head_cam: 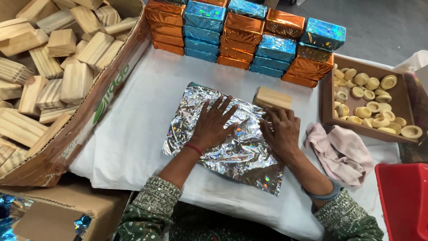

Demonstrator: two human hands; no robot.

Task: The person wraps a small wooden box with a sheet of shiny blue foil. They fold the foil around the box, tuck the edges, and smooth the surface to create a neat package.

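Note:
A crinkled silver holographic foil sheet (240,151) lies flat on the white-covered table (133,134). My left hand (213,122) presses on it palm down with fingers spread. My right hand (281,130) rests flat on the sheet's right edge, fingers apart. Just beyond my right fingertips sits a plain wooden block (272,97), at the foil's far right corner. Neither hand grips anything.
A cardboard box (111,85) full of wooden blocks stands at left. Stacks of orange and blue foil-wrapped blocks (249,38) line the back. A wooden tray (327,102) of small clay cups, a pink cloth (343,154) and a red bin (403,201) are at right.

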